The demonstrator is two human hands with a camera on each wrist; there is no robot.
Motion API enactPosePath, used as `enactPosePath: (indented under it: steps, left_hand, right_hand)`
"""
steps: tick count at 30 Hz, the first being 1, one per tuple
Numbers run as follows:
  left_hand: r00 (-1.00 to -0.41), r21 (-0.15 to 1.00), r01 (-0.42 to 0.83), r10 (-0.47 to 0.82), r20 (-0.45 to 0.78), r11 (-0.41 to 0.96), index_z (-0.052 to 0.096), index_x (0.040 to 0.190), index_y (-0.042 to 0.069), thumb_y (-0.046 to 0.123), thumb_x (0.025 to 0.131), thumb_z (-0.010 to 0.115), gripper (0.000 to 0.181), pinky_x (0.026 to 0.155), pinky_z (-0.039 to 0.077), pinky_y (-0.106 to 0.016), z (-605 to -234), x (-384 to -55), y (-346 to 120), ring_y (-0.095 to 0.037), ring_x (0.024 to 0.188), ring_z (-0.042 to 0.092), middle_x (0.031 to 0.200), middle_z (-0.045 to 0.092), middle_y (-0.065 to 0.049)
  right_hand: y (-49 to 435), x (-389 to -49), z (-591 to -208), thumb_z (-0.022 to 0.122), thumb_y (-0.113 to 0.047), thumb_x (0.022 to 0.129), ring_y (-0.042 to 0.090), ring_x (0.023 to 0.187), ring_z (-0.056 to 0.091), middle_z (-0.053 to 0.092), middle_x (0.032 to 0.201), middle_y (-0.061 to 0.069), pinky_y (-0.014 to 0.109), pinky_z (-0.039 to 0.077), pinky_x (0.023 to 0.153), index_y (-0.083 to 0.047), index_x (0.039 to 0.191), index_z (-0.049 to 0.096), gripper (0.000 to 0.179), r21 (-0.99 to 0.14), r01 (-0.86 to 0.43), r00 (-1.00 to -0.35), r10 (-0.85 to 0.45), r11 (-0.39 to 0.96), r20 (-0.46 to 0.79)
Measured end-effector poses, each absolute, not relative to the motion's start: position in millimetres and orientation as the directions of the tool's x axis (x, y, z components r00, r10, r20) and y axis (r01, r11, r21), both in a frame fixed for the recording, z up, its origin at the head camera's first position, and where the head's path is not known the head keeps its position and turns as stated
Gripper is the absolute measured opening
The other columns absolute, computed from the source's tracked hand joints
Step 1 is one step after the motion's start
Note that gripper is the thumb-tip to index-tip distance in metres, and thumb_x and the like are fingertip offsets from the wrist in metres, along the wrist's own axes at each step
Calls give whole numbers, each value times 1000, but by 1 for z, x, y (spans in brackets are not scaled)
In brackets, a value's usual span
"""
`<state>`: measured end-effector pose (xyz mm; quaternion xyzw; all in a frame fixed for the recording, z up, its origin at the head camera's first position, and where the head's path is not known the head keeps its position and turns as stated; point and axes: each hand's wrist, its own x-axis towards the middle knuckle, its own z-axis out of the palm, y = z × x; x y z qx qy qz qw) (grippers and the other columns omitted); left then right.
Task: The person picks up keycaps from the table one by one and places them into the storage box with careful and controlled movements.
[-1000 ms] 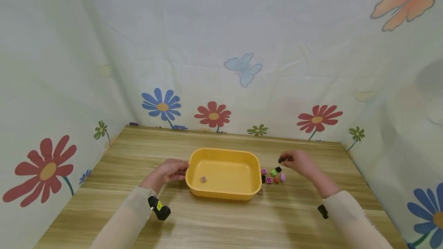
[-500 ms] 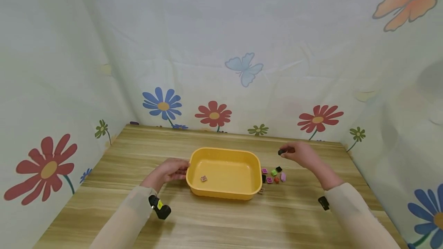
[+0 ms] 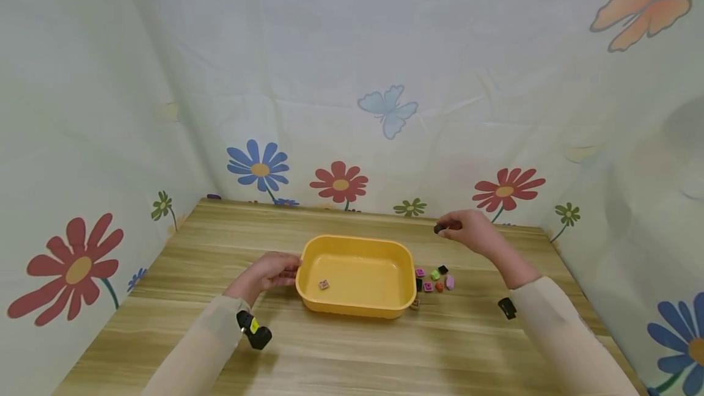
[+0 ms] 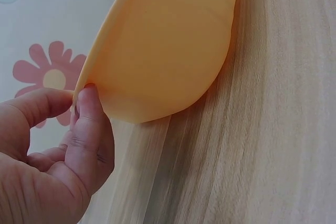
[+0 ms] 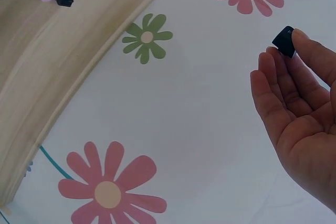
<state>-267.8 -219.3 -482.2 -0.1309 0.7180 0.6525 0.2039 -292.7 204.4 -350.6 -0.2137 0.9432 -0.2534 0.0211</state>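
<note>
My left hand [image 3: 273, 269] pinches the left rim of a yellow plastic tub [image 3: 365, 277]. The left wrist view has the thumb on one side of that rim and a fingertip [image 4: 89, 95] on the other. Inside the tub lies one small tan toy block [image 3: 323, 284]. My right hand [image 3: 469, 229] is raised toward the back of the table, right of the tub. Between its thumb and fingertips it holds a small black toy block [image 5: 284, 41]. The remaining fingers are bent loosely, as the right wrist view shows.
Right of the tub lies a loose group of small pieces: magenta blocks [image 3: 428, 286], a green one [image 3: 435, 275], a red one [image 3: 439, 286], a lilac one [image 3: 450, 282] and black ones [image 3: 442, 269]. A tan block [image 3: 415, 304] sits by the tub's front right corner. Flowered cloth [image 3: 308, 109] surrounds the wooden table [image 3: 341, 353].
My right hand has moved up and away from the loose pieces toward the back of the table, carrying the black block. The left hand and the tub have stayed in place.
</note>
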Motion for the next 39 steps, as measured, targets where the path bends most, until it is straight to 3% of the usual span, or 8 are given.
enactPosePath:
  steps: [11,39]
  left_hand:
    - [-882,883,-458,71,-466,106,50,141,-11,13,103,57,46,66,62,-19,-482,-267,-219,-10,76,65,92,69,-4]
    - [-884,888,-450,89,-458,96,52,138,-12,13,103,56,43,64,61,-18,-478,-265,-220,-8,72,65,88,68,-2]
  right_hand:
    - [193,-295,-335,66,-11,99,26,91,70,75,106,21,44,62,83,5,118,71,25,-463,-422,-898,-430,780,95]
    - [140,-306,-313,68,-11,98,26,96,69,75,113,19,43,62,90,3,122,71,28,-462,-501,-848,-521,732,94]
